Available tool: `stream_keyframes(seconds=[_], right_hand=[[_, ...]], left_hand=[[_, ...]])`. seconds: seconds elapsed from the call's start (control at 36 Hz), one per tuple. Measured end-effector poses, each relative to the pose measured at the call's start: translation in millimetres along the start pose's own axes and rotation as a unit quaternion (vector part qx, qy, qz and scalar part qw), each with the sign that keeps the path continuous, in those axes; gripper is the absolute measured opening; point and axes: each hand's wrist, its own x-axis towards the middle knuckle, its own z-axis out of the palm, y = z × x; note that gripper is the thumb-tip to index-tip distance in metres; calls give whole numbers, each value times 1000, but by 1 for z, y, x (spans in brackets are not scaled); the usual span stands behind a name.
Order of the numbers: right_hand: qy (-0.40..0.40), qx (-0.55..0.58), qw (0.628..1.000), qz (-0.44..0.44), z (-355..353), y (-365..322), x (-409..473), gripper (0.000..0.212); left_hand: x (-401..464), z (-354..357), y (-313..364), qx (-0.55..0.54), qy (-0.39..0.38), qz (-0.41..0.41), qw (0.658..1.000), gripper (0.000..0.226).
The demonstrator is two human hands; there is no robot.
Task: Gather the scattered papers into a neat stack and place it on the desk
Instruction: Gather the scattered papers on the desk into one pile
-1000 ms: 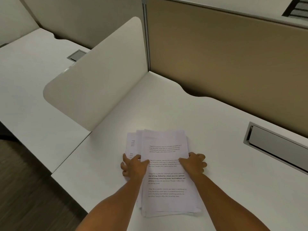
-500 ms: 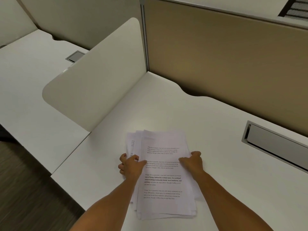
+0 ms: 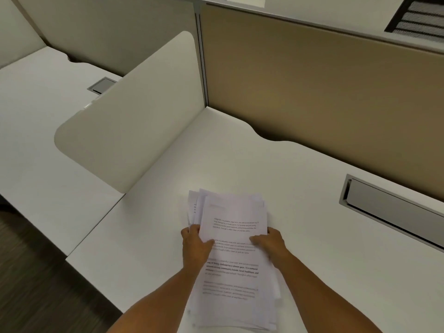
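A white divider panel [image 3: 134,121], tan partition wall [image 3: 324,97] and grey cable tray [image 3: 394,210]

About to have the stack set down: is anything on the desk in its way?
Nothing visible is. The stack of white printed papers is gripped at its sides by the left hand and right hand, over bare white desk; the metal cable tray sits well to the right.

surface: white desk [image 3: 312,272] | on it: loose stack of printed papers [image 3: 234,260], edges uneven | set into it: grey cable hatch [image 3: 394,212], right
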Motion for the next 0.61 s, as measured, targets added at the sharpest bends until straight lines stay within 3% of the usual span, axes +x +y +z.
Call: stream_keyframes(seconds=[0.08,0.17,0.31,0.44,0.61], right_hand=[[-1,8,1000,8,1,1,-6,22],[4,8,1000,7,5,4,-5,30],[23,-19,999,-12,19,3,-7,39],[76,-118,990,12,38,-13,-17,55],[51,-114,992,-15,45,-9,-18,70]], left_hand=[[0,-7,-2,-75,9,-22,997,82],[4,-16,-6,-123,-5,-42,992,91],[13,-28,-21,-194,-42,-55,979,63],[17,-33,-27,-270,-96,-75,955,36],[19,-33,-31,-313,-146,-67,936,46]])
